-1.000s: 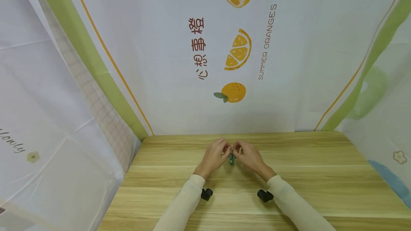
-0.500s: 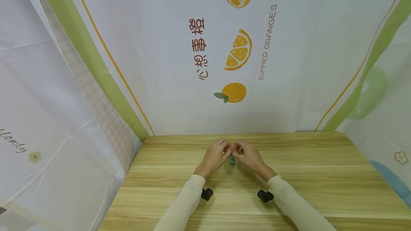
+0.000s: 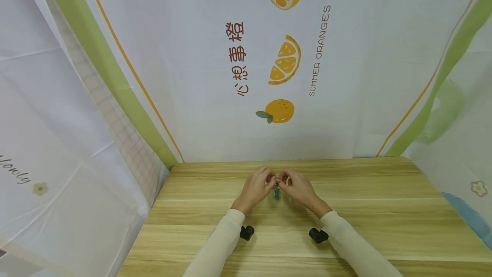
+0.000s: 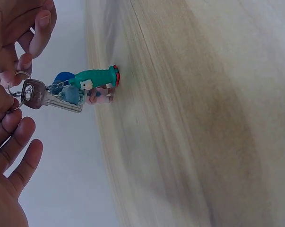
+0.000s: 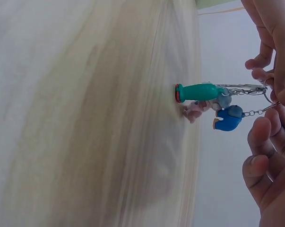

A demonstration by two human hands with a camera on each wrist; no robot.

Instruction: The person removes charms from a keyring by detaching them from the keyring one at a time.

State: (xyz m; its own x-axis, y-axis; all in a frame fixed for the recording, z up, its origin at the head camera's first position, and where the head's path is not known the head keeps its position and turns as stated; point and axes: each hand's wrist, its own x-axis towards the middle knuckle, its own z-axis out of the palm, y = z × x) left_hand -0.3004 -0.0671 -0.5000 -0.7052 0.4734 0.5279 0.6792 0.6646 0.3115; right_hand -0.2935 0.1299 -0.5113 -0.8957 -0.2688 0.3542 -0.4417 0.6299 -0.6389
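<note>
Both hands meet over the table's far part, around a metal key ring. My left hand pinches the ring between thumb and fingertip. My right hand pinches at the ring's other side, close against the left fingertips. A silver key hangs from it. Small figure charms dangle on short chains: a green one with a red base, a blue one, a pink one and a grey-blue one. In the right wrist view the blue charm's chain runs up to the fingertips, which partly hide the ring.
A wood-grain table lies below the hands. Behind it hangs a white cloth with printed oranges, and more cloth covers both sides. Black pieces show at the inner edges of both cream sleeves.
The hands stay in nearly the same place with small finger movements. The green charm has swung slightly, and the blue seen beside it one second ago no longer shows in the head view.
</note>
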